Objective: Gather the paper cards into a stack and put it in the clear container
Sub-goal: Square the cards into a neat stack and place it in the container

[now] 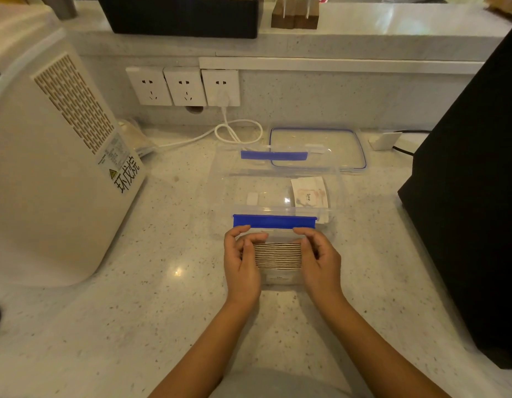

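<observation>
A thick stack of paper cards (278,255) stands on edge on the counter, just in front of the clear container (220,193). My left hand (241,262) grips its left end and my right hand (320,261) grips its right end. The container is open, with blue clips (275,221) on its near and far sides. Inside it at the right lies one white card (309,193) printed "love". The stack's front face shows a small label between my wrists.
The container's clear lid (318,147) with a blue seal lies behind it. A white appliance (57,156) stands at the left, a black box (473,196) at the right. A white cable (234,130) runs from the wall sockets (186,86).
</observation>
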